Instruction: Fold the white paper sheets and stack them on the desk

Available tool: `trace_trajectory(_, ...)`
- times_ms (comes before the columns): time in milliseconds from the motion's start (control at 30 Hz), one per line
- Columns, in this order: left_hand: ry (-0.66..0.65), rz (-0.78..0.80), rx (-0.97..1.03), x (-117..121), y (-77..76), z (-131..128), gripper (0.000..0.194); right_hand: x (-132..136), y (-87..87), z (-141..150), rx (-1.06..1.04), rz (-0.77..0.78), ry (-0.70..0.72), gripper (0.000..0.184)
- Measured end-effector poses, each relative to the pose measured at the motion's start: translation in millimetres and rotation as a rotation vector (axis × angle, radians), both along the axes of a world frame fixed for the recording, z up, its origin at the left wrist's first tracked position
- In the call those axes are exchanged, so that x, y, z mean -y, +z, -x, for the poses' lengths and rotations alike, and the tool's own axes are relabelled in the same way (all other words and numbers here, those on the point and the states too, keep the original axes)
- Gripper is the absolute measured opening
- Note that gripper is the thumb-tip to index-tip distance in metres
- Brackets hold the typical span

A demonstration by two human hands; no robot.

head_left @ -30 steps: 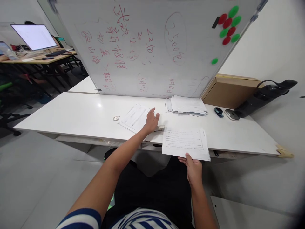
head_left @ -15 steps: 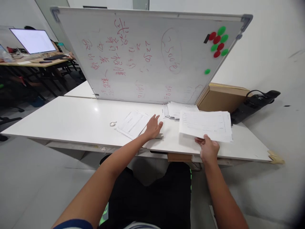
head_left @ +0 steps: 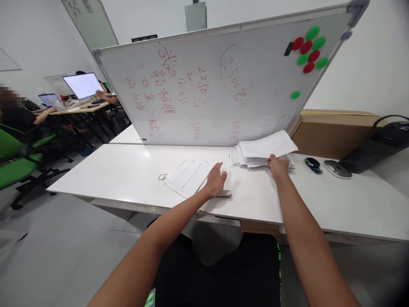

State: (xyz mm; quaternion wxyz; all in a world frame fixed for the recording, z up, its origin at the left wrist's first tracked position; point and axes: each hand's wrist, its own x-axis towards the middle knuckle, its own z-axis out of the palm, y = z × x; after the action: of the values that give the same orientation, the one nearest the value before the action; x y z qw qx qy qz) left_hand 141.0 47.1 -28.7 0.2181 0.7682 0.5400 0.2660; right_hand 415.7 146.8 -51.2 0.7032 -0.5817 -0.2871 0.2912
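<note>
- The right hand (head_left: 277, 165) pinches the held papers (head_left: 265, 145) by their near edge, thumb on top
- These papers lie just beyond the right hand, over the paper stack (head_left: 236, 157); whether the 2 touch, I cannot tell
- Their long axis runs left to right, tilting up rightward, roughly along the whiteboard (head_left: 198, 102)
- The left hand (head_left: 216, 181) is farther off, fingers extended, gripping nothing visible, beside the loose sheets (head_left: 188, 175)
</note>
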Motion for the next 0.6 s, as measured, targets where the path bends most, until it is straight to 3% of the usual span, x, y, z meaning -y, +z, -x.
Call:
trace_trajectory(200, -0.119, 0.059, 0.034, -0.7, 1.5, -3.5, 0.073, 0.5, -1.5, -6.4, -0.080, 0.101, 0.041, 0.023)
trace_trajectory(600, -0.153, 0.103, 0.061, -7.4, 0.1, -7.7, 0.074, 3.9, -26.7, -6.9, 0.015, 0.083, 0.004, 0.025)
